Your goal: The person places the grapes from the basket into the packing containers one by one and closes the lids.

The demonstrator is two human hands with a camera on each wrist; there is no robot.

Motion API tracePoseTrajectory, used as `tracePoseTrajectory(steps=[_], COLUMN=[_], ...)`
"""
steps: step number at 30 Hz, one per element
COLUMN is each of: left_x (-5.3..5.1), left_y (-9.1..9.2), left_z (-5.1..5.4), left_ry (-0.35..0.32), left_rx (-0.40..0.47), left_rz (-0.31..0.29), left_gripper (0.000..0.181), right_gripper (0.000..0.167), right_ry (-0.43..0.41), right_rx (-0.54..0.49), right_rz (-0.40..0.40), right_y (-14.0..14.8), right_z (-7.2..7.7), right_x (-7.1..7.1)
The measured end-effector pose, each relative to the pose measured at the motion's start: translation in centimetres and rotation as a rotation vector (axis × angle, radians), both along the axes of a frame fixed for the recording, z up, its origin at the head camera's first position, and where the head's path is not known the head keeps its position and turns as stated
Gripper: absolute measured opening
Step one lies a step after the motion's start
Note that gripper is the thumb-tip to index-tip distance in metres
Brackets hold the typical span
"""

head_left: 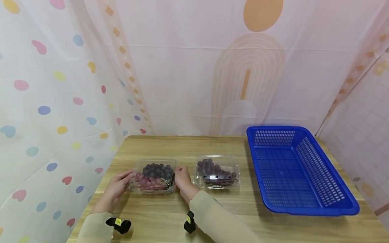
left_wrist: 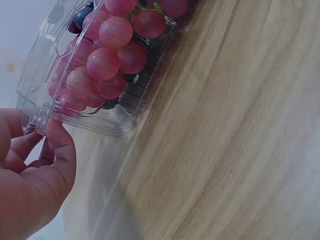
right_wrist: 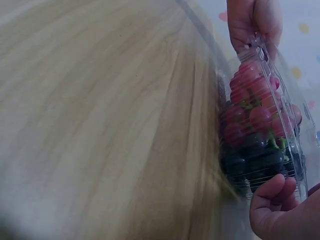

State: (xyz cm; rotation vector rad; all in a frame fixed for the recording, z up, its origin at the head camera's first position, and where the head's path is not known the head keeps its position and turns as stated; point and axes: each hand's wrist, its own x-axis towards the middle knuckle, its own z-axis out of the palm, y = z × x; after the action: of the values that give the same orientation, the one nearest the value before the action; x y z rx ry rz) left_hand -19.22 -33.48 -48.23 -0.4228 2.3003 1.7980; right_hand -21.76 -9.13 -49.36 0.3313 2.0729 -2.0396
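A clear plastic clamshell box sits on the left part of the table, lid over its contents. Pink grapes fill its near part and dark grapes lie behind them. At the box's left end, my left hand pinches the rim between thumb and fingers; the left wrist view shows this closely. My right hand holds the opposite end, its thumb and curled fingers at the rim. Just right of that hand stands a second clear clamshell box with dark red grapes inside.
A large blue plastic basket with slotted walls occupies the right side of the wooden table. Patterned curtains hang behind the table and on both sides.
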Motion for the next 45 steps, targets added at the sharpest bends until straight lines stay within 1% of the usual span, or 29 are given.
tracePoseTrajectory(steps=[4, 8, 11, 13, 15, 17, 20, 23, 26, 29, 32, 36, 38, 41, 45], left_x=[-0.1, -0.2, -0.2, -0.2, -0.2, -0.1, 0.2, 0.6, 1.0, 1.3, 1.6, 1.6, 1.6, 1.5, 1.3], left_y=[0.3, 0.5, 0.6, 0.5, 0.2, -0.2, -0.8, -1.6, -2.3, -2.8, -3.0, -2.9, -2.9, -2.7, -2.3], left_z=[-0.1, -0.1, 0.0, 0.0, 0.1, 0.2, 0.3, 0.4, 0.5, 0.7, 0.9, 0.9, 0.8, 0.8, 0.9], left_ry=[-0.008, -0.019, -0.014, -0.007, -0.006, -0.014, -0.034, -0.061, -0.076, -0.084, -0.099, -0.120, -0.123, -0.114, -0.102], left_rx=[-0.021, -0.032, -0.020, 0.002, 0.033, 0.044, 0.027, 0.020, 0.043, 0.067, 0.075, 0.071, 0.063, 0.052, 0.042], left_rz=[0.002, 0.022, 0.041, 0.034, 0.008, -0.036, -0.106, -0.174, -0.244, -0.300, -0.320, -0.330, -0.335, -0.344, -0.323], left_gripper=[0.059, 0.059, 0.059, 0.062, 0.066, 0.071, 0.074, 0.072, 0.068, 0.067, 0.060, 0.038, 0.032, 0.034, 0.038], right_gripper=[0.010, 0.011, 0.011, 0.012, 0.012, 0.012, 0.012, 0.011, 0.011, 0.011, 0.011, 0.011, 0.011, 0.011, 0.011], right_ry=[0.017, 0.033, 0.031, 0.023, 0.020, 0.018, 0.014, 0.008, 0.002, -0.007, -0.010, -0.006, -0.007, -0.006, -0.013], right_rx=[0.006, 0.004, -0.003, -0.007, -0.011, -0.013, -0.018, -0.020, -0.015, -0.014, -0.016, -0.015, -0.016, -0.013, -0.020], right_rz=[-0.029, -0.059, -0.070, -0.071, -0.069, -0.068, -0.066, -0.061, -0.052, -0.042, -0.035, -0.029, -0.026, -0.020, -0.010], right_y=[-0.2, -0.3, -0.3, -0.3, -0.3, -0.3, -0.3, -0.3, -0.2, -0.1, 0.0, 0.0, 0.0, 0.0, 0.1], right_z=[0.0, 0.1, 0.1, 0.1, 0.0, 0.0, 0.0, 0.0, 0.0, 0.1, 0.2, 0.1, 0.0, 0.0, 0.0], right_x=[-0.6, -0.9, -1.0, -1.0, -1.1, -1.1, -1.1, -1.2, -1.1, -1.1, -1.0, -1.0, -1.1, -1.1, -1.3])
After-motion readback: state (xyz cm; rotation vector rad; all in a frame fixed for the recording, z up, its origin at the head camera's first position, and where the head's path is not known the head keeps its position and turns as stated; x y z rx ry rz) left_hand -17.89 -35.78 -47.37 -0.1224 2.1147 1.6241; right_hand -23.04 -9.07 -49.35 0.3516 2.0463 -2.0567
